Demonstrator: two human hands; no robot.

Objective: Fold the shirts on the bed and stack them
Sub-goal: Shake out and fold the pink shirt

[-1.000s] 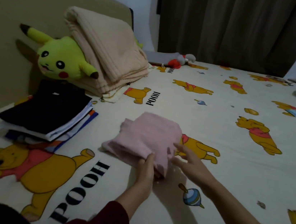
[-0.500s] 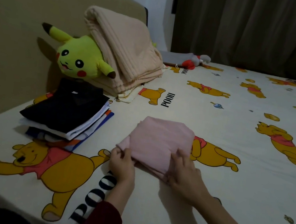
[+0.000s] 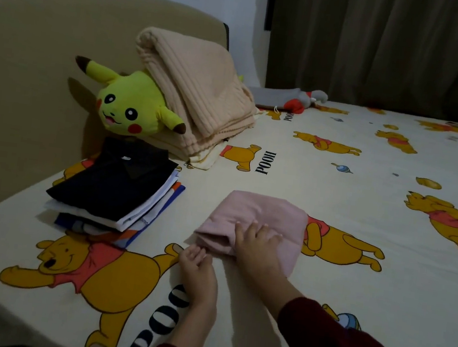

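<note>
The right hand presses flat on the folded pink shirt to hold its fold, while the left hand, fingers relaxed, touches its near edge, probably to lift it onto the stack of folded shirts.

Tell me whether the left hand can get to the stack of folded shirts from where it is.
Probably yes. The left hand lies at the pink shirt's near corner, and only bare sheet lies between it and the stack to its left.
</note>
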